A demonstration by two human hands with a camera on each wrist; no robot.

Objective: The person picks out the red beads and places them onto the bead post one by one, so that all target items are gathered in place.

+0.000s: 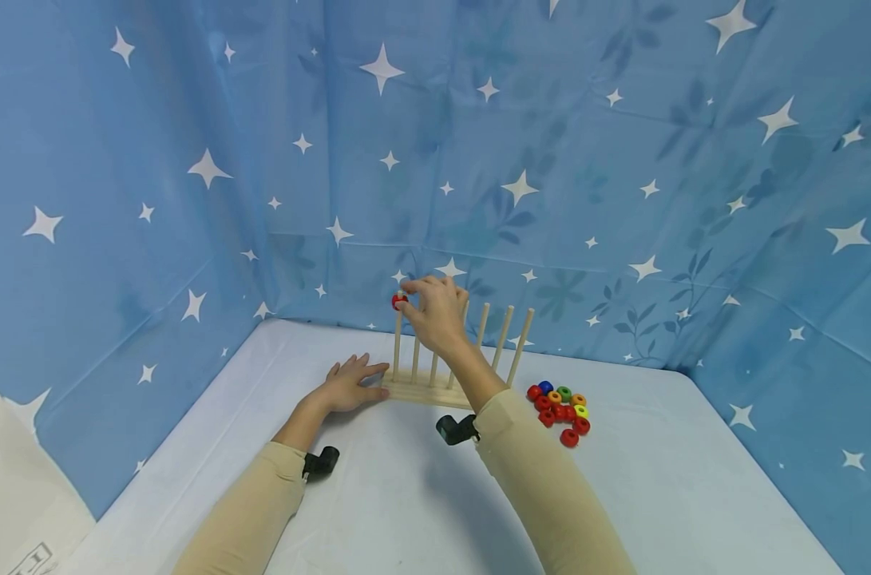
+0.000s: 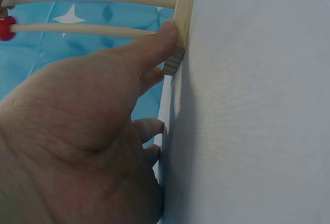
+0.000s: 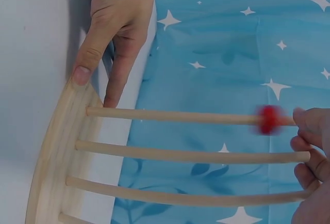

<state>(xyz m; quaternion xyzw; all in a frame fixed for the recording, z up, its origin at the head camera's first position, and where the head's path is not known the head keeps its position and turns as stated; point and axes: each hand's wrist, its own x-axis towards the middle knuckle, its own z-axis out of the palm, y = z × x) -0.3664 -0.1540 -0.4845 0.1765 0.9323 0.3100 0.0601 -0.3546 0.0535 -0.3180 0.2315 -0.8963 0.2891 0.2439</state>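
A wooden peg rack (image 1: 424, 394) with a row of upright pegs stands on the table. My left hand (image 1: 350, 385) holds the left end of its base, thumb (image 2: 164, 34) at the front and index finger behind. A red bead (image 3: 269, 120) is threaded on the leftmost peg (image 3: 196, 116), near its top, and looks blurred in the right wrist view. My right hand (image 1: 438, 313) is at that peg's tip, thumb and fingertips just above the bead with a small gap between. The other pegs in sight carry no beads.
Right of the rack lies a loose cluster of beads: several red beads (image 1: 569, 438), a blue bead (image 1: 546, 386), a green bead (image 1: 564, 394), a yellow bead (image 1: 582, 412) and orange ones. A blue star-patterned curtain (image 1: 435, 160) rises behind the white table (image 1: 665, 479).
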